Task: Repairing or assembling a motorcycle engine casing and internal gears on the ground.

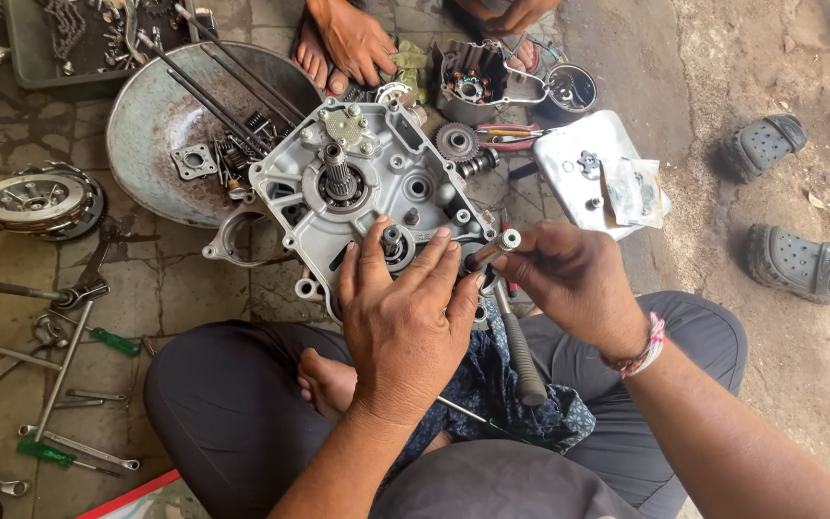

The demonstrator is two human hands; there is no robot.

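A grey aluminium engine crankcase lies on the stone floor between my knees, with a splined shaft standing up from it. My left hand rests flat on the case's near edge, fingers spread around a small shaft end. Just right of the case, my right hand pinches a short metal shaft with a silver tip. A black-handled tool lies below that hand on a dark blue cloth over my lap.
A round metal basin with rods and parts sits at the back left, next to a clutch assembly. Wrenches and green-handled screwdrivers lie at left. Another person's hand and feet, an engine cover, a silver cover, sandals.
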